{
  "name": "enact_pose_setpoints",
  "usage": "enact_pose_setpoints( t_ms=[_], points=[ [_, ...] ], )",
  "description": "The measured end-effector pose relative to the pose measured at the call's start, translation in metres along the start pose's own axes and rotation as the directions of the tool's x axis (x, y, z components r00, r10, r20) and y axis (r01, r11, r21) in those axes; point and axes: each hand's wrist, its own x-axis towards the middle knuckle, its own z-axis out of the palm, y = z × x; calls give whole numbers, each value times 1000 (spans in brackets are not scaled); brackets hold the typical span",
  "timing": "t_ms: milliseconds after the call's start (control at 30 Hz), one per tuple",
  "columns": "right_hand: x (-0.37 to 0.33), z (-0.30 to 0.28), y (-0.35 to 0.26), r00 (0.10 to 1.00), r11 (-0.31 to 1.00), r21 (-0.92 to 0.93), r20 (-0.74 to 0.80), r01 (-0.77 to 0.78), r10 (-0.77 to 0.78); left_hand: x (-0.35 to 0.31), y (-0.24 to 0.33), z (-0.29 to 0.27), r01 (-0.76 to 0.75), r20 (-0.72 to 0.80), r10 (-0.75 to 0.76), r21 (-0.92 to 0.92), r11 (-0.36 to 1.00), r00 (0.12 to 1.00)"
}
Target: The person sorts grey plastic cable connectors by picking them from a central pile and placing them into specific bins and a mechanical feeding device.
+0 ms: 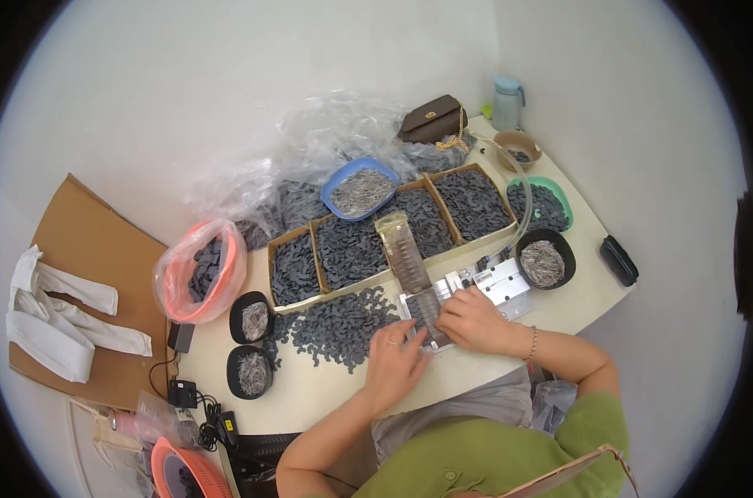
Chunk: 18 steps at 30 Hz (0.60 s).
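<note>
A metal fixture with a ridged, slotted plate (427,309) lies in front of me near the table's edge. My left hand (395,363) rests at its near left corner, fingers and thumb apart, with nothing visible between them. On the plate's right side my right hand (473,322) has its fingers bent and drawn together; whatever they may hold is hidden. A long clear tray with dark rows (406,256) extends from the plate's far end. Beside the plate sits a silver metal block (502,283) with a hose. Many small dark grey parts (343,325) lie loose to the left.
Behind the fixture, a divided cardboard box (318,297) holds more grey parts. A blue tray (326,190) of metal pins rests on it. Black bowls (570,249) of pins flank the work, with a green tray (569,217) and a pink basket (170,290) farther out.
</note>
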Motion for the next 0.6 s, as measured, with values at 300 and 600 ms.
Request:
enact_pose_setpoints(
  t_ms=[300,600],
  points=[
    [4,-9,-14,988,964,-227,107,137,-115,38,-52,13,104,-56,-105,-27,994,993],
    [-5,-15,-23,983,935,-333,175,119,-62,50,-59,21,105,-7,-105,-24,994,994]
  ],
)
